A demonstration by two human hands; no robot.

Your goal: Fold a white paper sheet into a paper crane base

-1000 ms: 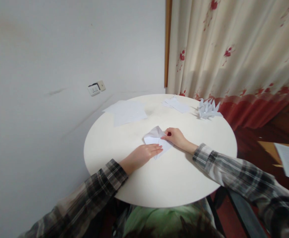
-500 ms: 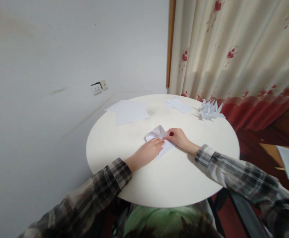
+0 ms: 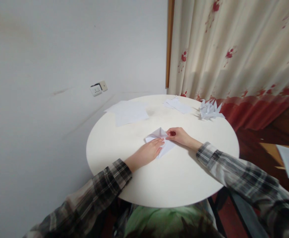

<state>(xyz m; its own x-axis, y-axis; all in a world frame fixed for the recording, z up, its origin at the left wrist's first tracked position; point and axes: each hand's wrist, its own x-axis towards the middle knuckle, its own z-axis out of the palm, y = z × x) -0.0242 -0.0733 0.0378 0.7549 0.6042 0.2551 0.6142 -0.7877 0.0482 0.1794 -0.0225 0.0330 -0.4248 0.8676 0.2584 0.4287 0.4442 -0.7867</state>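
A partly folded white paper [image 3: 159,135] lies near the middle of the round white table [image 3: 164,178]. My left hand [image 3: 148,152] rests flat on its near part, fingers together, pressing it down. My right hand [image 3: 180,135] pinches the paper's right flap between thumb and fingers, and the flap's top stands a little off the table.
A loose stack of white sheets [image 3: 129,111] lies at the table's back left. Smaller paper pieces [image 3: 177,105] and several folded paper figures [image 3: 210,109] sit at the back right. A curtain [image 3: 233,53] hangs behind. A wall socket [image 3: 97,88] is on the left wall.
My left hand has slid forward onto the paper. My right hand has lifted the right flap inward, so the paper's far part now stands more upright.
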